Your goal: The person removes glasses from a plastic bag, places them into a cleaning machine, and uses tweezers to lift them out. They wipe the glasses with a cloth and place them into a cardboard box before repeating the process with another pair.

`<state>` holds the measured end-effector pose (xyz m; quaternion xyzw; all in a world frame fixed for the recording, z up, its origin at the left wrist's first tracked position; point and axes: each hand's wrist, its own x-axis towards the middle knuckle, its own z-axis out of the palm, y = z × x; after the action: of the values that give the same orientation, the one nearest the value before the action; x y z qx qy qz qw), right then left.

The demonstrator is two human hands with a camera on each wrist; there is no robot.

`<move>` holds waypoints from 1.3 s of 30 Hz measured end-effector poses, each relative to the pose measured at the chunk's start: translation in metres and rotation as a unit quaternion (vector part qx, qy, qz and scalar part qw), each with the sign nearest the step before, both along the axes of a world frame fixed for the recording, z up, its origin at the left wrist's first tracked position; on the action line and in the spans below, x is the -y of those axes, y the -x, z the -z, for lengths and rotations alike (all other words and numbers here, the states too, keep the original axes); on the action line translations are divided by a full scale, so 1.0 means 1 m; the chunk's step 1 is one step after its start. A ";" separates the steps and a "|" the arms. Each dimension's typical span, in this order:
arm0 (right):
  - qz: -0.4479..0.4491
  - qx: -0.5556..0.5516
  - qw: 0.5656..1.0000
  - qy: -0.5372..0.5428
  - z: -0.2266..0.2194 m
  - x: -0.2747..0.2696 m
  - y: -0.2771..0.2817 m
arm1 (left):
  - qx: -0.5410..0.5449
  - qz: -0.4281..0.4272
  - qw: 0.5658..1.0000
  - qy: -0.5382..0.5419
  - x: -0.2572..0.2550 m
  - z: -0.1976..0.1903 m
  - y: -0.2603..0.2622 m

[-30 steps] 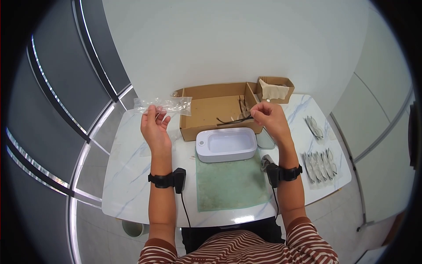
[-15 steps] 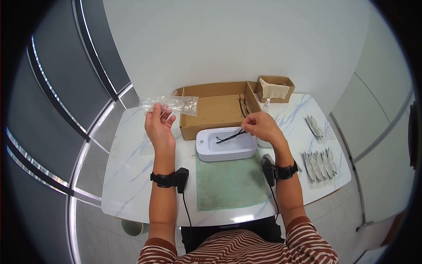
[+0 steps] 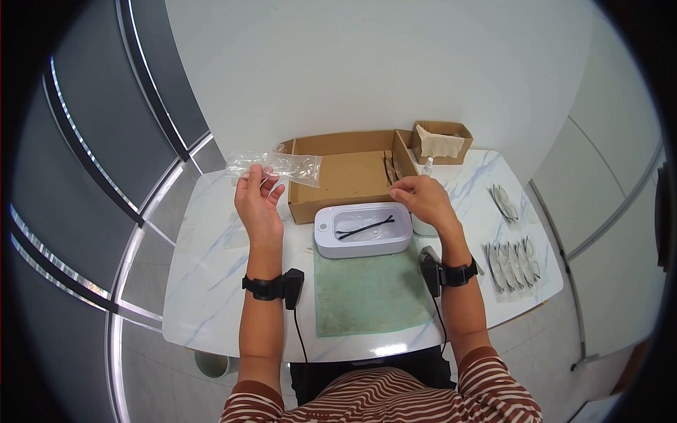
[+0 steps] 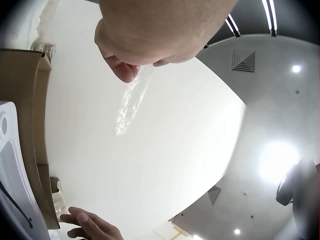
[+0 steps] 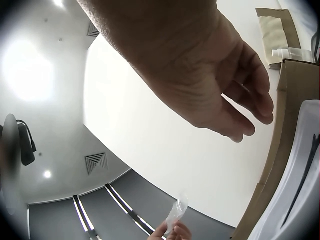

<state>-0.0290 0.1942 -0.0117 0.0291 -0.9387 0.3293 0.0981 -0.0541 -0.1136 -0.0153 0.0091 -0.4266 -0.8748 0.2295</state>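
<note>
Over on the left, your left hand (image 3: pixel 256 201) pinches a clear plastic sleeve (image 3: pixel 273 166) at its near edge, held up above the table's (image 3: pixel 204 282) left side. It looks light, limp and slick, so a grip near the middle should steady it. Further right, dark glasses (image 3: pixel 364 227) lie in the white tray (image 3: pixel 364 230); thin and probably fragile, best lifted by the temples. Your right hand (image 3: pixel 422 199) hovers over the tray's far right corner, fingers relaxed, holding nothing.
</note>
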 end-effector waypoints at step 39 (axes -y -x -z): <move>-0.119 -0.092 0.970 0.193 -0.027 -0.013 -0.013 | 0.365 0.072 0.921 0.116 0.150 0.098 -0.079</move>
<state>-0.0160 0.2072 0.0157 0.1509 -0.8340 0.5096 0.1480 0.0246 -0.2634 -0.1130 0.2703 -0.5790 -0.7692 -0.0065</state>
